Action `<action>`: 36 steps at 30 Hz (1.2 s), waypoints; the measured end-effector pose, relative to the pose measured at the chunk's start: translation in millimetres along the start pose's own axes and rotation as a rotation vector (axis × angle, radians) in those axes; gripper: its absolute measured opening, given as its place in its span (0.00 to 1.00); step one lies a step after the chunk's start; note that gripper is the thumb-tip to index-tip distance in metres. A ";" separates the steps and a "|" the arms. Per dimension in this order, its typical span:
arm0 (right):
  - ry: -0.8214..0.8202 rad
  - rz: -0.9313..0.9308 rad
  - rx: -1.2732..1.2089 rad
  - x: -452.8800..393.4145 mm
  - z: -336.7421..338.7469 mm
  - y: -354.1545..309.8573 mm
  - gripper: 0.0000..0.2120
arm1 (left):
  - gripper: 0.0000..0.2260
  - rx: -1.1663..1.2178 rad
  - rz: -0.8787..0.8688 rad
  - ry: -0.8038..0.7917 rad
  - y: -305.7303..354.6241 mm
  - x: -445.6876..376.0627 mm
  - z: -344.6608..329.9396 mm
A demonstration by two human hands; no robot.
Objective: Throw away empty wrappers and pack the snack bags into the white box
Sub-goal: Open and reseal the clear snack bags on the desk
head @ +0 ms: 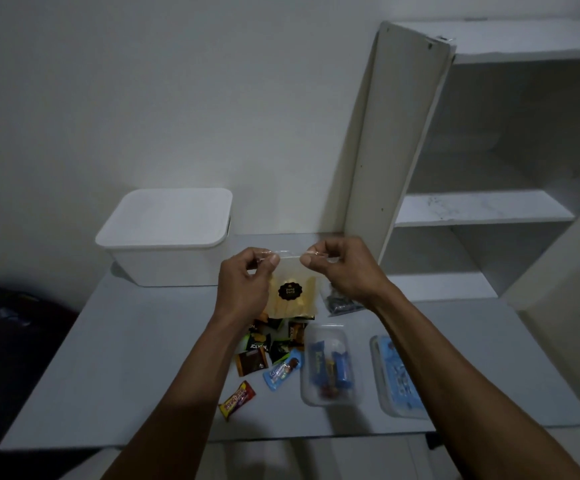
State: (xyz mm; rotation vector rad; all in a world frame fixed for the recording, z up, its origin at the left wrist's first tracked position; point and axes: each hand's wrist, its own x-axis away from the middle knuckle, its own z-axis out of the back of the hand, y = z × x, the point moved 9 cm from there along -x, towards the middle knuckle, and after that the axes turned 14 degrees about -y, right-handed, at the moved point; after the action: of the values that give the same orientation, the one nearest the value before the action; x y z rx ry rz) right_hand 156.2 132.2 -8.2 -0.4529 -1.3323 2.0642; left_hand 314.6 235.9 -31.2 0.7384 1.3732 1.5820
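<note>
At the centre of the frame both hands hold up a clear snack bag [293,292] by its top edge: the left hand [243,282] pinches the left corner between thumb and fingers, the right hand [342,268] pinches the right corner the same way. The bag hangs above the desk [125,375] and holds pale yellow pieces behind a round black label.

Just right of it, lower, a small clear bag [340,301] with dark contents lies on the desk. Below the held bag a cluster of small wrapped snacks [267,344] lies loose, with a light blue bar [283,370] and a red and yellow bar [237,400] further toward the lower edge. To the right of these, a clear tub [328,365] holds blue bars and something red; its lid state is unclear. Beside it sits a clear tray [397,379] with blue packaging inside.

At centre left, against the wall, the white box [165,237] stands with its lid on. A white shelf unit [482,209] fills the right of the frame.
</note>
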 end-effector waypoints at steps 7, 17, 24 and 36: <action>0.061 -0.032 -0.119 12.6 5.3 5.9 0.06 | 0.05 0.031 -0.001 -0.030 -0.4 0.9 1.0; 0.072 -0.073 -0.233 17.0 5.9 18.0 0.07 | 0.02 0.149 0.049 -0.014 -8.7 5.4 10.8; -0.082 -0.068 -0.193 11.2 -10.7 3.0 0.12 | 0.04 0.068 0.019 -0.035 -4.5 1.9 13.7; -0.016 -0.073 -0.122 -5.4 -31.0 1.7 0.09 | 0.14 0.024 0.157 0.178 -16.3 8.4 24.6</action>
State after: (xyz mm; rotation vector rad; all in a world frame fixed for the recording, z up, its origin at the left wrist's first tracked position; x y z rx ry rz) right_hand 177.9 149.2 -23.3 -0.4351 -1.4685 1.9378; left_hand 336.3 254.1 -42.8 0.7495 1.4942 1.7922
